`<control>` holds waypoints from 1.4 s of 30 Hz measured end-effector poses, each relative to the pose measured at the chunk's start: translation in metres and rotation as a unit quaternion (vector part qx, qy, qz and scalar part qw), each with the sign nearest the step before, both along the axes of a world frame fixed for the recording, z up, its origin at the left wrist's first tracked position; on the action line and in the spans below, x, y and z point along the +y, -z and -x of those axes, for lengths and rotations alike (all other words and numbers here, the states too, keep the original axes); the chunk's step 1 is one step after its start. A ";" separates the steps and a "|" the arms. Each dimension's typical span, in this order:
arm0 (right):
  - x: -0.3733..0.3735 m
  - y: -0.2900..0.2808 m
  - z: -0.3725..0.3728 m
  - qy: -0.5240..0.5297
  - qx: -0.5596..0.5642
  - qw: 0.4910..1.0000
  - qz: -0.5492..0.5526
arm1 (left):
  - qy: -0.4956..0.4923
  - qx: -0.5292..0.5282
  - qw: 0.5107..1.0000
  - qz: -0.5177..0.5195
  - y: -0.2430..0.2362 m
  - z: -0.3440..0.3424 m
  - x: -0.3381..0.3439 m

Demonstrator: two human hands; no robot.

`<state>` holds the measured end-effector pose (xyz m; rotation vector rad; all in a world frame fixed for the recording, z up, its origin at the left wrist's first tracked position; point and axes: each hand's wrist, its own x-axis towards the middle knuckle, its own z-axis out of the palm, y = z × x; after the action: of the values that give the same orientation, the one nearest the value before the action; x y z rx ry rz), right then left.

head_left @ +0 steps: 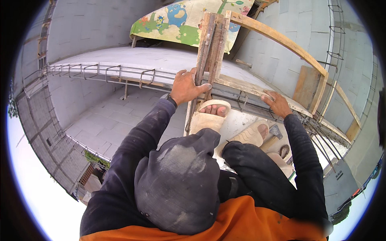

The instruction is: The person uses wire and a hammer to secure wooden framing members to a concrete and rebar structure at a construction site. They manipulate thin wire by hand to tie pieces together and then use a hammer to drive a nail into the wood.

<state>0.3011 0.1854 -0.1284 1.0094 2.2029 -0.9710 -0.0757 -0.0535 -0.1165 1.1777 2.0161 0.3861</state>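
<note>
My left hand is wrapped round the lower part of an upright wooden board, its thumb lying across the steel bars beside it. The upright is made of narrow boards with dark bars between them and rises from the long rebar cage. On the right, my right hand rests on the edge of a horizontal wooden plank, fingers spread and holding nothing. My sandalled foot is just below the left hand. A hammer-like tool with a wooden handle lies near my right forearm.
A rebar cage runs left along the block wall top. A curved wooden strip arches at the right. Beyond hangs a cartoon-patterned sheet. A deep block-walled space drops away at the left. A small dark coil lies near my knee.
</note>
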 end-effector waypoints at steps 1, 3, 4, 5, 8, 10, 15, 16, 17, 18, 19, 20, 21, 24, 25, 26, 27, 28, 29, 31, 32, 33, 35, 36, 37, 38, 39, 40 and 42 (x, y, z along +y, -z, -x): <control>0.001 0.000 0.001 0.008 -0.008 1.000 0.004 | 0.004 -0.013 1.000 0.001 0.002 0.002 -0.001; 0.002 0.001 0.002 0.007 -0.009 1.000 0.007 | 0.012 -0.024 1.000 0.000 0.004 0.005 -0.003; 0.002 0.001 0.002 0.009 -0.012 1.000 0.008 | 0.016 -0.022 1.000 -0.002 0.004 0.005 -0.003; 0.001 0.002 0.002 0.014 -0.018 1.000 0.013 | 0.021 -0.020 1.000 -0.005 0.004 0.006 -0.003; -0.002 0.001 0.007 0.020 -0.029 0.999 0.019 | 0.024 -0.030 0.999 0.007 0.000 0.007 -0.002; -0.001 0.001 0.004 0.017 -0.024 1.000 0.009 | 0.028 -0.018 0.999 0.003 0.001 0.006 0.001; -0.001 0.010 -0.012 0.018 -0.022 0.999 -0.017 | 0.059 -0.002 0.998 0.003 0.002 -0.003 0.011; -0.002 0.013 -0.013 0.015 -0.025 0.999 -0.025 | 0.059 -0.002 0.998 0.002 0.000 -0.005 0.011; -0.003 0.017 -0.016 0.010 -0.031 0.999 -0.034 | 0.092 0.007 0.996 0.010 0.002 -0.006 0.012; -0.005 0.020 -0.012 0.009 -0.023 0.999 -0.034 | 0.093 0.028 0.995 -0.017 0.008 -0.002 0.002; -0.004 0.023 -0.008 0.007 -0.013 0.999 -0.033 | 0.079 0.013 0.997 -0.009 0.007 -0.002 0.001; -0.004 0.021 -0.009 0.008 -0.024 0.999 -0.035 | 0.065 -0.002 0.998 0.001 0.004 -0.003 0.004; -0.003 0.018 -0.011 0.007 -0.032 0.999 -0.035 | 0.064 -0.012 0.998 0.011 0.001 -0.007 0.009; -0.002 0.014 -0.013 0.009 -0.043 0.999 -0.030 | 0.059 -0.019 0.998 0.032 -0.005 -0.009 0.014; -0.002 0.014 -0.014 0.013 -0.039 0.999 -0.030 | 0.060 -0.018 0.998 0.028 -0.005 -0.010 0.014; -0.002 0.014 -0.015 0.015 -0.035 0.999 -0.031 | 0.060 -0.017 0.998 0.024 -0.003 -0.011 0.014; -0.003 0.015 -0.014 0.017 -0.027 0.999 -0.030 | 0.060 -0.019 0.998 0.026 -0.004 -0.010 0.015; -0.003 0.015 -0.015 0.019 -0.030 0.999 -0.030 | 0.060 -0.021 0.998 0.029 -0.005 -0.010 0.015; -0.002 0.015 -0.016 0.021 -0.033 0.999 -0.029 | 0.060 -0.022 0.997 0.032 -0.006 -0.010 0.016; -0.003 0.014 -0.013 0.025 -0.038 0.999 -0.025 | 0.065 -0.018 0.997 0.024 -0.004 -0.009 0.014; -0.003 0.013 -0.012 0.026 -0.041 0.999 -0.022 | 0.068 -0.015 0.997 0.018 -0.003 -0.008 0.013; -0.003 0.014 -0.011 0.027 -0.045 0.998 -0.019 | 0.070 -0.010 0.997 0.011 -0.002 -0.007 0.012; -0.003 0.014 -0.008 0.030 -0.041 0.998 -0.021 | 0.072 0.000 0.997 0.003 0.001 -0.004 0.009; -0.003 0.016 -0.009 0.031 -0.040 0.998 -0.023 | 0.073 0.005 0.997 -0.001 0.002 -0.004 0.009; -0.004 0.018 -0.010 0.031 -0.038 0.999 -0.019 | 0.072 0.004 0.997 0.003 0.003 -0.004 0.007; -0.006 0.020 -0.010 0.032 -0.036 0.999 -0.016 | 0.072 0.002 0.997 0.007 0.003 -0.003 0.005; -0.004 0.018 -0.010 0.031 -0.036 0.999 -0.017 | 0.071 0.000 0.997 0.007 0.002 -0.004 0.008; -0.003 0.016 -0.010 0.033 -0.041 0.999 -0.016 | 0.071 -0.002 0.997 0.001 0.001 -0.005 0.009; -0.003 0.012 -0.010 0.037 -0.049 0.998 -0.011 | 0.071 -0.010 0.997 0.013 -0.002 -0.005 0.011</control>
<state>0.3109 0.1820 -0.1408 1.1307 2.1129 -0.9111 -0.0708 -0.0424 -0.1144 1.2877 1.9012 0.2992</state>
